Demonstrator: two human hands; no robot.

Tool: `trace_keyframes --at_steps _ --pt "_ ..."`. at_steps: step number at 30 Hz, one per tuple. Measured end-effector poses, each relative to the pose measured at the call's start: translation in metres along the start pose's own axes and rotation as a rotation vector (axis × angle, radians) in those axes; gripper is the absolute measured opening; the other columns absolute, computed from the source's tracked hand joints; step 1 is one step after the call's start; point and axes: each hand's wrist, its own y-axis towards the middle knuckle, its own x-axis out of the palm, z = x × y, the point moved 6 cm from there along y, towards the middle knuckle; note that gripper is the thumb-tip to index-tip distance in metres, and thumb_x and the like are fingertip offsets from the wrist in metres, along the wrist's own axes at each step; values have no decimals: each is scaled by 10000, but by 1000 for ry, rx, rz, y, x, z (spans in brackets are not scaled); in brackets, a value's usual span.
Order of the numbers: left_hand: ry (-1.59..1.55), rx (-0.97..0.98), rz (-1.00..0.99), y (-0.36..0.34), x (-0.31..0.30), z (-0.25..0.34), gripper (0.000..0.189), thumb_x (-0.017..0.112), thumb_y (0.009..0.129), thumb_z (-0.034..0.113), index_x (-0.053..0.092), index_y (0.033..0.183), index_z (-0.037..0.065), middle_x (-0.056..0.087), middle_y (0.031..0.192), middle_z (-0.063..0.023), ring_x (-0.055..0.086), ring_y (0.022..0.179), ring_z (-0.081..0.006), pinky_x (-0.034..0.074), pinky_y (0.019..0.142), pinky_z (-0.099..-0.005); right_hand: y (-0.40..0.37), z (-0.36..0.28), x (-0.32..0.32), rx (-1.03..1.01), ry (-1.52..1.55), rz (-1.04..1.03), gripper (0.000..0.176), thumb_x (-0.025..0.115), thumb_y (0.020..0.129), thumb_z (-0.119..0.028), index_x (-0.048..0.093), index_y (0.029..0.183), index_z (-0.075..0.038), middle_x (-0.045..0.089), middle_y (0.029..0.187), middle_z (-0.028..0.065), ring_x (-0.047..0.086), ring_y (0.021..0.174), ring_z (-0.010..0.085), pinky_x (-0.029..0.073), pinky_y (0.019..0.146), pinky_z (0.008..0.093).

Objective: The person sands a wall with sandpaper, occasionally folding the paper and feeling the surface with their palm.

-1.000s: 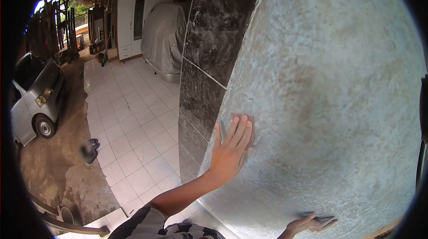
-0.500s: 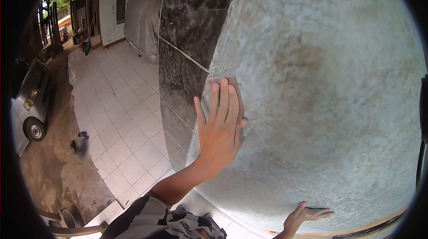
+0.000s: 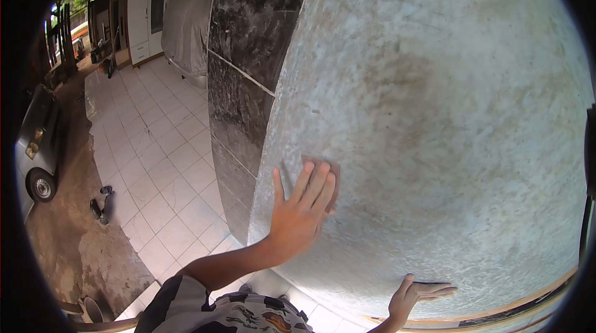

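My left hand (image 3: 300,206) presses a brownish sheet (image 3: 334,188), like sandpaper, flat against the mottled grey-blue wall (image 3: 465,116). Its fingers point up over the sheet, with the little finger apart; most of the sheet is hidden beneath them. Lower right, my right hand (image 3: 415,294) rests on the same wall with its fingers stretched out and its thumb raised, holding nothing. Left of the painted surface runs a strip of dark tiles (image 3: 242,109) with pale joints.
White floor tiles (image 3: 158,165) stretch off to the left. Beyond them are a silver car (image 3: 40,153), dark sandals (image 3: 99,206) on the floor's edge, a white cabinet (image 3: 139,16) and a grey covered object (image 3: 187,22). A round container (image 3: 94,309) is at lower left.
My left hand has slid down the wall with the brownish sheet. My right hand has shifted slightly left and up in view, as the whole view moved a little.
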Motion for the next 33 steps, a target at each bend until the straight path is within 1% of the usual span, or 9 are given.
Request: trace_keyframes --at_steps 2,3,5,8,11,15,20,25,33 --pt "-115 -32 31 -9 11 0 696 613 901 186 322 1501 -15 212 1618 -186 153 1511 -359 17 1087 -757 2 -7 -1 -13 -15 62 962 250 1030 -608 134 1411 268 68 1481 506 110 1444 545 100 1192 509" --pt "-115 -30 26 -4 5 1 696 613 901 186 322 1501 -15 212 1618 -186 153 1511 -359 17 1087 -757 3 -11 -2 12 64 -62 963 252 1031 -606 115 1414 266 62 1482 505 104 1443 549 99 1193 507" --pt "-50 -81 21 16 -14 4 680 547 913 195 296 1469 -106 192 1586 -295 126 1491 -468 8 1079 -767 3 -6 2 38 128 -188 964 253 1031 -604 96 1418 265 55 1484 504 98 1441 554 97 1193 506" --pt "-23 -141 87 25 -24 10 686 533 911 210 293 1467 -112 189 1585 -303 127 1488 -478 4 1075 -770 4 13 1 19 59 -180 992 268 1021 -621 -13 1444 230 -74 1514 465 -19 1467 522 56 1197 529" --pt "-65 -138 -9 -6 4 20 668 503 927 194 278 1474 -116 174 1589 -305 116 1489 -484 -6 1077 -765 -6 -4 -25 -233 -176 456 1033 305 961 -706 -207 1519 -3 -282 1540 333 -232 1463 453 -56 1140 665" --pt "46 -184 -29 5 -4 22 659 453 959 208 239 1490 -117 153 1595 -307 90 1492 -486 -16 1089 -749 4 13 -17 -271 -132 438 1031 294 938 -742 -192 1540 -61 -278 1550 317 -241 1446 495 -70 1098 721" --pt "122 -295 110 32 -30 16 665 355 1014 265 147 1522 -110 104 1604 -311 52 1498 -480 -17 1120 -702 3 13 -14 -375 -176 419 1285 574 818 -751 -246 1517 -51 -326 1498 372 -306 1379 575 -105 1037 769" --pt "2 -370 35 -14 7 39 660 309 1039 295 115 1533 -98 91 1606 -312 64 1497 -479 -1 1130 -688 4 10 -19 -384 -200 363 1472 729 702 -725 -267 1483 26 -328 1457 431 -316 1350 612 -98 996 804" --pt "-10 -424 223 26 -31 14 650 318 1033 296 159 1525 -98 136 1605 -294 122 1499 -450 31 1132 -690 12 47 20 -167 -174 -185 1200 607 827 -719 244 1342 302 1 1430 552 89 1398 626 236 1005 772"
